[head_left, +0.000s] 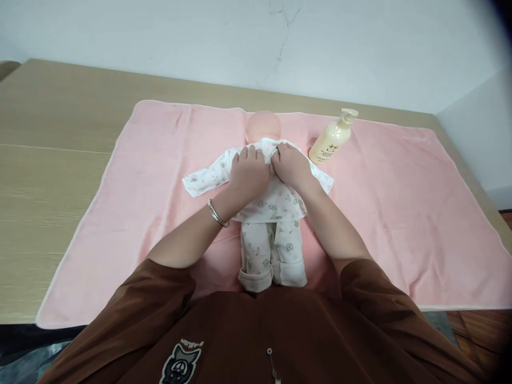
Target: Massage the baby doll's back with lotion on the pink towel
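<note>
A baby doll lies on a pink cloth, its bald head (264,127) pointing away from me. It wears a white printed top (274,205) with sleeves spread to both sides, and matching trousers (256,248) with rolled cuffs. My left hand (250,169) rests on the chest of the top, its fingers extended and slightly apart. Beside it, my right hand (291,164) is at the upper front of the top near the neckline, fingers bent together on the fabric. The fabric between the hands is partly hidden by them.
The pink cloth (384,213) covers much of a light wooden table (52,160). A cream pump bottle (330,141) stands on the cloth to the right of the doll's head. Behind the table is a pale wall with a crack.
</note>
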Motion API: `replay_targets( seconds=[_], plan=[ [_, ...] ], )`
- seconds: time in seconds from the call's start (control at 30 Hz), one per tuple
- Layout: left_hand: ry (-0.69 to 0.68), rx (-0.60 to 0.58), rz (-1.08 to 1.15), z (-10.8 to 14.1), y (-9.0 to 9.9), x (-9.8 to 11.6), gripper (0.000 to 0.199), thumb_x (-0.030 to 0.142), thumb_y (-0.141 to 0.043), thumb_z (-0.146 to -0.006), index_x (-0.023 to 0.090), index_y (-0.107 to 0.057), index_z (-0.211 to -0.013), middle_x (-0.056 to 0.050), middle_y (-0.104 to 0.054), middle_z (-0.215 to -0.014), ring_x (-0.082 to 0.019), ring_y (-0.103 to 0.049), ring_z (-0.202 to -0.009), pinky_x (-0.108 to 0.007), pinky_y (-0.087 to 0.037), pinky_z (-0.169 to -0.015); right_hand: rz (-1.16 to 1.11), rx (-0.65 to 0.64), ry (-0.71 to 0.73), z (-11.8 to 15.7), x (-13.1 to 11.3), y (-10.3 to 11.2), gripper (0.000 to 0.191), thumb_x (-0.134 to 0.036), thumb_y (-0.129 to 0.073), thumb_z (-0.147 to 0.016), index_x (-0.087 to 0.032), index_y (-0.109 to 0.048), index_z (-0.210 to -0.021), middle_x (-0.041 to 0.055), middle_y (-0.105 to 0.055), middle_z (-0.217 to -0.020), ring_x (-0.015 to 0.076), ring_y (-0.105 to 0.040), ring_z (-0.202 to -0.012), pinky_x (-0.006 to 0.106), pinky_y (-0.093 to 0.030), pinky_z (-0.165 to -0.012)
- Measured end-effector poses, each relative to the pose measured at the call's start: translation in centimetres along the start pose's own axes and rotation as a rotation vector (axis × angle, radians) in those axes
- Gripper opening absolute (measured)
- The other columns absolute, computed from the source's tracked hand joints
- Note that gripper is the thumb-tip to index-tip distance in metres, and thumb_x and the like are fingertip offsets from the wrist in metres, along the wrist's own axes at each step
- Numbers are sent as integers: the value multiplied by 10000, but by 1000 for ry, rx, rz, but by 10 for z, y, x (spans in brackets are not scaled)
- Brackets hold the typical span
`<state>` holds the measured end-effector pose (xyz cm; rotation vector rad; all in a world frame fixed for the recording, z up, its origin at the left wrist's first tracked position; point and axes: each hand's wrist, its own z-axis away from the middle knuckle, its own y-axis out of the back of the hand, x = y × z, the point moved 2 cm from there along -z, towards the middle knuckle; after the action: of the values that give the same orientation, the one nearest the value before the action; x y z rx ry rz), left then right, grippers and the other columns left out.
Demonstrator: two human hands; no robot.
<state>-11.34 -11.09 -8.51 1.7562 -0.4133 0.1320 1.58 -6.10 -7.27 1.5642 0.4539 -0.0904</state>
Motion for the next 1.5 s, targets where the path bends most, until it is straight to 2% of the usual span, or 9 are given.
replay_targets(
  seconds=[0.13, 0.3, 0.47, 0.6, 0.8, 1.03, 1.23, 1.33, 1.5],
  plan=[
    [11, -13, -15, 3, 9, 6, 426, 280, -449, -1023, 100, -568, -1389, -254, -556, -1555, -431, -497, -1462, -666, -334, -1249, 61, 11, 49, 5, -3, 1, 384, -178, -349, -1008, -82, -663, -1208, 237, -713, -1280, 385, -620, -1299, 530, -509, -1115],
    [81, -120, 65, -22, 9, -17, 405, 332, -372, -1061, 139, -600, -1334, -237, -609, -1487, -403, -543, -1415, -682, -406, -1199, 113, 36, 103, 34, -26, 4, 343, -167, -376, -1013, -81, -678, -1153, 237, -734, -1232, 378, -627, -1307, 507, -510, -1126],
    [138, -130, 62, -28, 4, -23, 429, 351, -330, -1082, 190, -585, -1388, -182, -598, -1528, -351, -523, -1469, -663, -339, -1271, 35, 21, 55, 22, -18, 1, 400, -199, -337, -1030, -67, -633, -1264, 226, -685, -1377, 349, -591, -1383, 488, -501, -1152],
    [138, -104, 6, -21, 1, -17, 523, 364, -286, -1085, 168, -492, -1525, -176, -499, -1635, -329, -437, -1545, -648, -271, -1317, 3, 32, 57, 6, -8, -5, 439, -194, -357, -1004, -29, -608, -1324, 239, -621, -1489, 355, -517, -1473, 512, -424, -1234],
    [126, -99, 35, -23, -3, -21, 554, 338, -317, -1064, 99, -489, -1533, -216, -466, -1654, -374, -397, -1577, -645, -258, -1323, 3, 19, 78, 2, -5, -8, 533, -191, -359, -993, 39, -544, -1437, 252, -557, -1567, 359, -460, -1523, 514, -353, -1291],
    [-44, -86, 144, -15, -4, -10, 562, 241, -432, -984, -9, -472, -1485, -269, -443, -1643, -399, -348, -1594, -566, -252, -1348, -62, -84, 43, -1, 6, 4, 459, -246, -345, -1004, -57, -662, -1277, 236, -652, -1425, 383, -560, -1399, 562, -464, -1192],
    [47, -131, 135, -29, 3, -21, 396, 206, -407, -948, 89, -628, -1255, -234, -661, -1365, -389, -593, -1343, -606, -448, -1199, 54, -140, 105, 32, -26, 6, 599, -182, -287, -1033, 91, -419, -1549, 279, -435, -1656, 359, -335, -1611, 503, -270, -1351],
    [126, -90, 61, -25, 2, -19, 495, 273, -376, -1009, 74, -548, -1427, -244, -562, -1541, -420, -488, -1478, -680, -318, -1274, 7, -152, 85, 27, -23, 5, 606, -230, -274, -1051, 19, -423, -1583, 226, -401, -1697, 371, -313, -1623, 568, -258, -1346],
    [121, -40, 22, -4, -2, 1, 596, 349, -360, -1064, 40, -419, -1569, -258, -407, -1679, -418, -332, -1606, -620, -251, -1325, -80, -149, -35, -6, 7, -5, 676, -442, -284, -1075, -96, -342, -1652, 142, -282, -1767, 375, -202, -1663, 703, -111, -1339]
  ],
)
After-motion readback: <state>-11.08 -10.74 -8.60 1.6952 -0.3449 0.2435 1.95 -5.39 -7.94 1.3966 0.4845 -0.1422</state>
